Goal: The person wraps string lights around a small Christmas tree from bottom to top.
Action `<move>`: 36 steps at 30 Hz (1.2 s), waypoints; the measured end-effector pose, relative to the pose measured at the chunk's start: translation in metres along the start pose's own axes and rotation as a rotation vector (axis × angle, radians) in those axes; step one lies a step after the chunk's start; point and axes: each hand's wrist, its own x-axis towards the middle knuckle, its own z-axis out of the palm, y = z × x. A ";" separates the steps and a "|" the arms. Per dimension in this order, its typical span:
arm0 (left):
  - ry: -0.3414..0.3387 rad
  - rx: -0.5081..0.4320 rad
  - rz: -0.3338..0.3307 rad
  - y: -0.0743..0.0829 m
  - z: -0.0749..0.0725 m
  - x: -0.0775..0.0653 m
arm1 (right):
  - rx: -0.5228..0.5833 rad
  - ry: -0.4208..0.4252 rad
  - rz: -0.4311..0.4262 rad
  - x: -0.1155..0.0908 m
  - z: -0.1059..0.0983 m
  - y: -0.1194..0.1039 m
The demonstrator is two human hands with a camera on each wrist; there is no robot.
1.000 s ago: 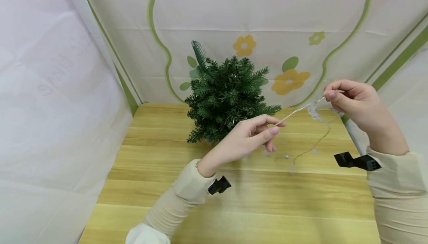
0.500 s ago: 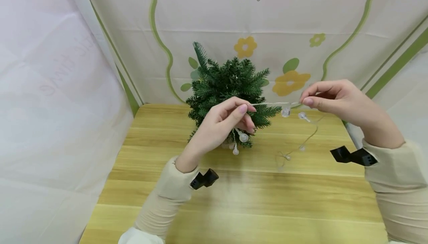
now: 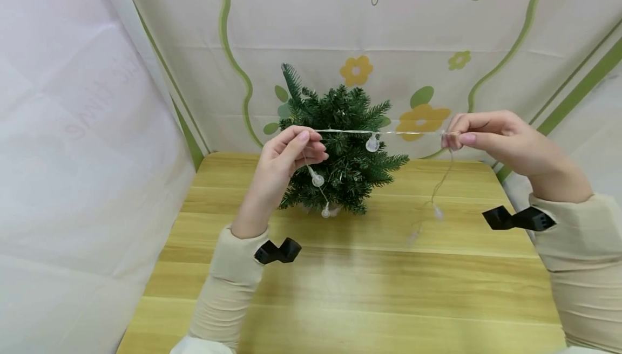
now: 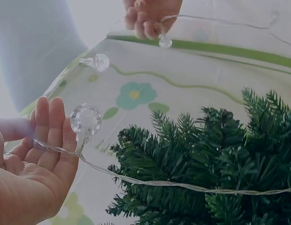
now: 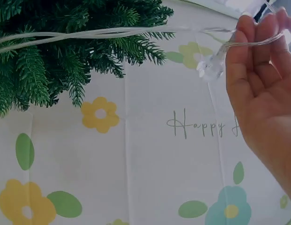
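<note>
A string of clear bulb lights [image 3: 372, 143] is stretched nearly level between the two hands, in front of a small green artificial Christmas tree [image 3: 340, 165]. My left hand [image 3: 286, 151] pinches the wire between thumb and forefinger at the tree's left; two bulbs dangle below it. On the right, my right hand [image 3: 486, 138] pinches the wire, and a loose length hangs from it toward the table. In the left wrist view a faceted bulb [image 4: 85, 120] sits beside the left fingers. The right wrist view shows a bulb [image 5: 212, 66] by the right fingertips.
The tree stands on a wooden table [image 3: 350, 284] near its back edge. Behind it hangs a printed cloth backdrop [image 3: 408, 25] with flowers, and another white cloth [image 3: 82, 181] closes off the left side. A black wrist camera [image 3: 278, 250] sits on the left cuff.
My left hand has moved left and up, drawing the wire out level across the tree's front. The right hand shifted left, then slightly back right. The bulbs below the left hand moved with it.
</note>
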 end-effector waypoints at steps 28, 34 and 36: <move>0.268 0.157 0.046 -0.021 -0.029 0.010 | 0.354 0.137 0.018 -0.002 -0.015 -0.004; 0.316 0.117 0.017 -0.022 -0.030 0.010 | 0.251 0.165 0.048 -0.004 -0.018 -0.008; 0.330 0.080 0.003 -0.023 -0.032 0.010 | 0.290 0.140 0.005 -0.003 -0.018 -0.009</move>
